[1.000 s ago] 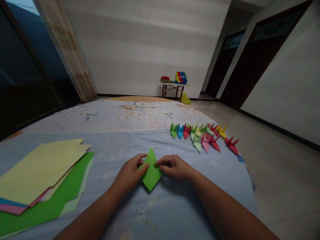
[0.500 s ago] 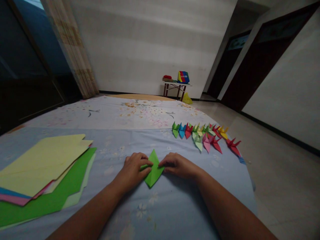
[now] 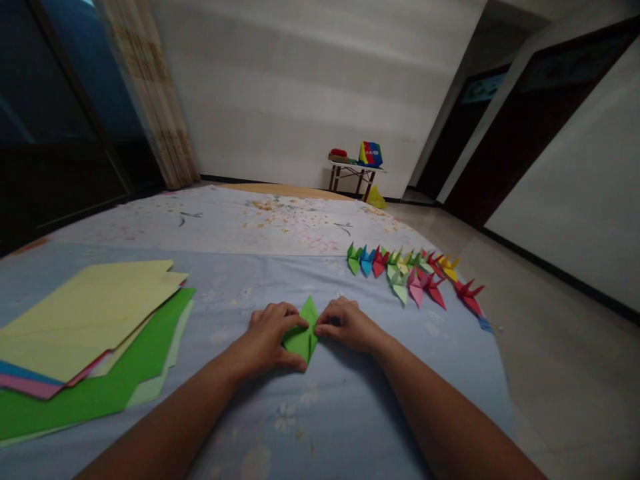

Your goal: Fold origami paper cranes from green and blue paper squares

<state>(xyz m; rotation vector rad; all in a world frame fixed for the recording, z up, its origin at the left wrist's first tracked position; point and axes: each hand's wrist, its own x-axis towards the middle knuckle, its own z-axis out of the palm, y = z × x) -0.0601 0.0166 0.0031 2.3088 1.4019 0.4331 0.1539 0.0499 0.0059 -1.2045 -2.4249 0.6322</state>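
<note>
Toward the near edge of the cloth-covered tabletop [image 3: 367, 407], about midway between its left and right sides, lies a bright green piece of folded paper [image 3: 302, 337], between the two hands. A fold seems to be in hand: one side appears to be brought in toward the centre line, and the next move probably calls for lining up that edge and pressing the crease flat — without letting the layers slip.

The left hand [image 3: 270, 335] holds the paper down, fingers curled over its left part and thumb by the lower point. The right hand [image 3: 349, 325] is closed to a pinch at the right edge.

The paper looks like a narrow kite with a sharp tip toward the far edge and a dark slit near its middle; its left corner is partly covered. Loose coloured sheets [image 3: 95, 303] lie at the tabletop's left edge, small folded-paper birds [image 3: 415, 288] near the right — well apart from the hands.
</note>
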